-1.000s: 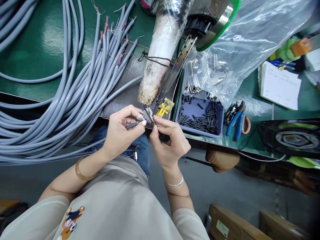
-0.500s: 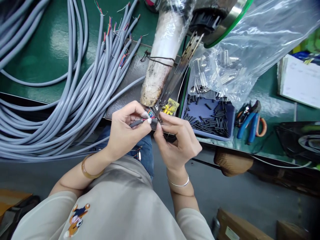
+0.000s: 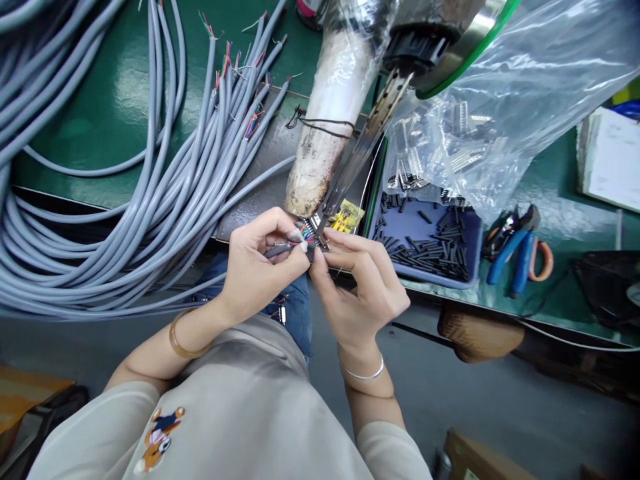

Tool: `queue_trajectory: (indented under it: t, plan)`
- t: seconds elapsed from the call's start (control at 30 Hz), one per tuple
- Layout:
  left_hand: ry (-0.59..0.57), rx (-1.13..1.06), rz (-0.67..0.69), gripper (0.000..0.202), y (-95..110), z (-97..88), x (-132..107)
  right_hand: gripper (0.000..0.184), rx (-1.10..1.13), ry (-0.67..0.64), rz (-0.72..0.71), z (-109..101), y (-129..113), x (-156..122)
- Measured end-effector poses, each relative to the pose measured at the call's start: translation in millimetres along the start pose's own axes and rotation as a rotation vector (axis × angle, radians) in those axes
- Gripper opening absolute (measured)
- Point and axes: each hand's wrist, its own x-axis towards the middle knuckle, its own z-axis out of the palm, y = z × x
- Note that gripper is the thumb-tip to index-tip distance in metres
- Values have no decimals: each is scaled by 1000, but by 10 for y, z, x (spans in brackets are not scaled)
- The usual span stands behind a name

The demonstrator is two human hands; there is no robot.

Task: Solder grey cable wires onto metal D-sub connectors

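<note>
My left hand (image 3: pixel 263 260) is closed in a pinch around the stripped end of a grey cable (image 3: pixel 277 250), beside the fanned-out coloured wires (image 3: pixel 306 232). A small metal connector (image 3: pixel 316 221) with a row of contacts lies at the wire ends. Close to it, my right hand (image 3: pixel 363 280) is closed, thumb and fingertips drawn together; what they pinch is too small and covered to name. The soldering iron (image 3: pixel 353 163) slants down from above, its dark tip end between the hands at the connector. Just left of the iron hangs a white plastic-wrapped tube (image 3: pixel 320 127).
A large bundle of grey cables (image 3: pixel 175 220) spreads over the left side. On the right stand a blue tray (image 3: pixel 475 267) of short black tubes (image 3: pixel 450 247), a clear bag (image 3: pixel 530 100) of metal connectors, and blue-handled pliers (image 3: pixel 523 260). A yellow packet (image 3: pixel 349 217) lies behind my right hand.
The whole view has shifted slightly, so the bench and hands sit further right. The connector's row of contacts shows more clearly between the fingers. Both hands keep nearly the same pinched pose.
</note>
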Motion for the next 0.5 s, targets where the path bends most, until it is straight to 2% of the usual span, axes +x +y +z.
queue_trajectory:
  t: [0.13,0.23,0.5]
  plan:
    - [8,14,90,16,-7,6,-10,17,-5,-17,9,-26,-47,40]
    - [-1,-20,85,18,-9,-1,-8,17,-23,-29,3,-41,-69,36]
    - [-93,-51,-147,14,-24,-40,-9,19,-70,-81,-34,-64,-51,-40]
